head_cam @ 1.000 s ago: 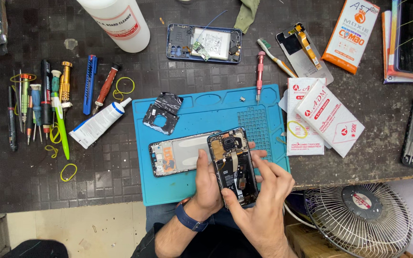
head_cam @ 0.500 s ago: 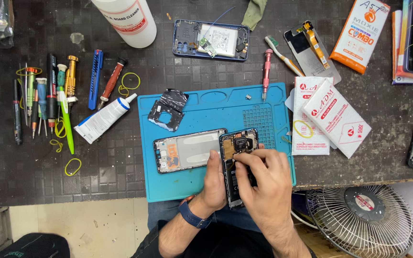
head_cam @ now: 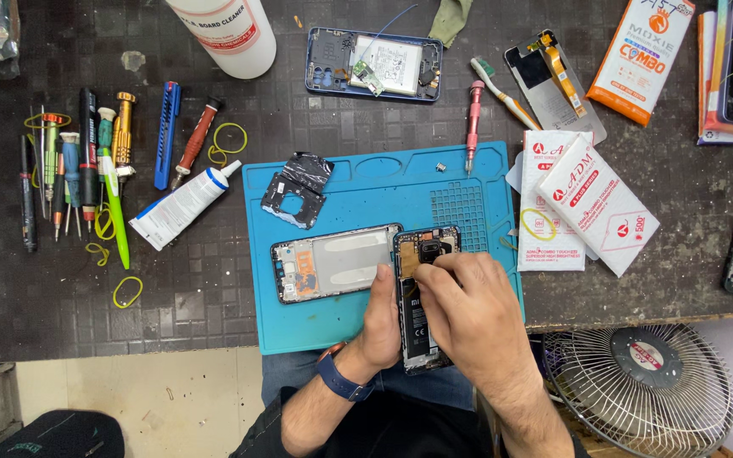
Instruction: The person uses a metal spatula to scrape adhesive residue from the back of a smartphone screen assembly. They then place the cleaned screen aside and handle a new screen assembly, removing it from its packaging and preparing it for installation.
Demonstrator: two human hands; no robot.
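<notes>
An opened black phone (head_cam: 417, 314) with its battery and boards exposed lies upright at the near edge of the blue work mat (head_cam: 358, 191). My left hand (head_cam: 381, 326) grips its left side, thumb along the edge. My right hand (head_cam: 468, 309) covers its right half, fingertips pressing near the upper board below the camera. A detached phone frame with a pale inner plate (head_cam: 332, 263) lies on the mat just left of the phone. A small black shield piece (head_cam: 299, 191) sits further up the mat.
Screwdrivers, tweezers and a green tool (head_cam: 86, 170) line the left of the dark table, with a glue tube (head_cam: 181, 206) and rubber bands. A white bottle (head_cam: 226, 30), another opened phone (head_cam: 375, 64), a red screwdriver (head_cam: 472, 123) and packets (head_cam: 591, 199) lie behind. A fan (head_cam: 638, 390) stands at lower right.
The phone has been lowered from a raised, tilted hold to lie at the mat's near edge. My right hand has moved over its upper part.
</notes>
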